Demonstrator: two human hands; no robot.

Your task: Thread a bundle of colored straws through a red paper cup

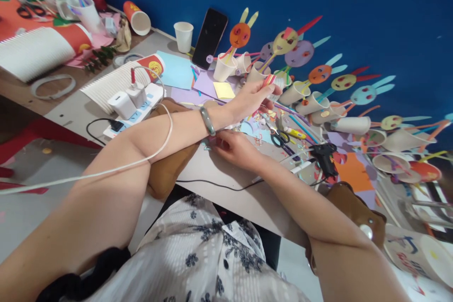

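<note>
My left hand (249,99), with a bangle on its wrist, reaches over the middle of the table, its fingers wrapped round a small red and yellow striped piece (269,80). A white ribbed thing shows just behind those fingers. Nearer to me, my right hand (235,148) is curled low by the left wrist, fingertips pressed together; what they hold, if anything, is too small to make out. Colourful paper scraps (253,130) and black-handled scissors (279,137) lie to the right of the hands. Past them is a yellow cutter (294,133).
Several paper cups with paper rabbit faces (239,35) line the blue wall. A black phone (210,37) leans there. On the left are a power strip (154,99) and stacked cups (113,86). A white cable (116,177) crosses my left arm. A black glue gun (324,158) sits right.
</note>
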